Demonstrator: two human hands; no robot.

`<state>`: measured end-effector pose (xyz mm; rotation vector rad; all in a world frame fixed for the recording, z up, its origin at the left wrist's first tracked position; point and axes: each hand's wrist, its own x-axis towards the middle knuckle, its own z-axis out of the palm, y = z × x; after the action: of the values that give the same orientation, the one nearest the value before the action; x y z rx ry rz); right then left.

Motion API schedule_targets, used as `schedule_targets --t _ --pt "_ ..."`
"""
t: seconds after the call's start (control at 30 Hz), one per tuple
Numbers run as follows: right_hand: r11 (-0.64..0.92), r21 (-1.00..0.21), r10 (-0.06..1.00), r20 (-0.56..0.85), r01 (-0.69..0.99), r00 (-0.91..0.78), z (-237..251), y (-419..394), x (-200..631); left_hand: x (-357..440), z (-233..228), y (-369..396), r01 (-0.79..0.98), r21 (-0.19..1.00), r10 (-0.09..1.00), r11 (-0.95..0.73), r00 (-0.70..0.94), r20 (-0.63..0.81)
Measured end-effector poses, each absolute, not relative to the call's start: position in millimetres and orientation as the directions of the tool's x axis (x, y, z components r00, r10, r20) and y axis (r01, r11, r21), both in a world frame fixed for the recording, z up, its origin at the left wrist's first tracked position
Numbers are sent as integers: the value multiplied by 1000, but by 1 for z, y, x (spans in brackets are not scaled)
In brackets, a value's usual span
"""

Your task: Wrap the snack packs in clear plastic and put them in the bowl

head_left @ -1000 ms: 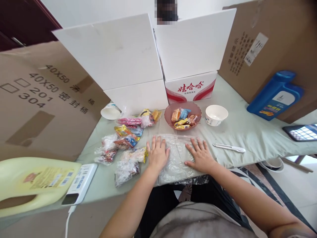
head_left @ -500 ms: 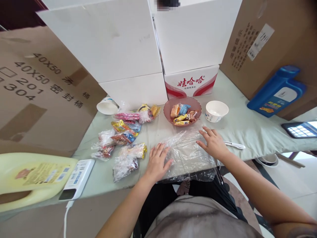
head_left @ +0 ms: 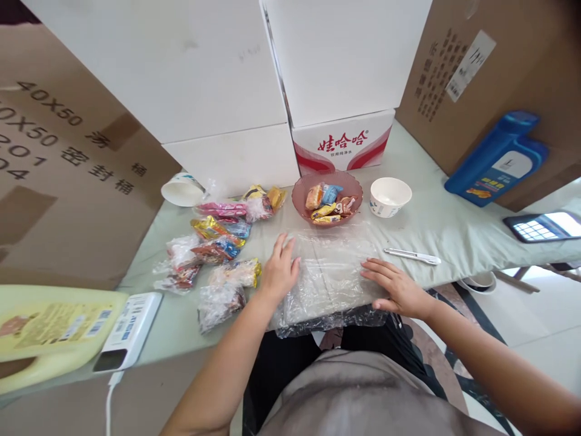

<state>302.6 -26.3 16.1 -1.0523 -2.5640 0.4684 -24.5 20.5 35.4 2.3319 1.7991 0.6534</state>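
A clear plastic film (head_left: 327, 284) is lying at the front edge of the table (head_left: 436, 209), its near part hanging over. The left hand (head_left: 279, 272), fingers loose and grasping nothing, is resting by the film's left side; the right hand (head_left: 397, 287), also relaxed and unfolded, is resting by its right. The step in hand seems to be flattening this film — wrinkles are showing — so a next move is probably calling for flat palms and light, even pressure.
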Motion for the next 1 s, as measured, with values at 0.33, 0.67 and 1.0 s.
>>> schedule_targets --t 0.33,0.67,1.0 --pt "725 -228 689 236 650 -685 -15 -67 321 -82 23 -83 654 290 684 -699 730 4" --pt "604 -580 777 276 546 -566 10 -61 292 -73 55 -67 661 672 864 -334 500 -62" --pt "273 -786 962 212 555 -172 6 -18 263 -52 43 -8 826 560 997 65 -24 -80"
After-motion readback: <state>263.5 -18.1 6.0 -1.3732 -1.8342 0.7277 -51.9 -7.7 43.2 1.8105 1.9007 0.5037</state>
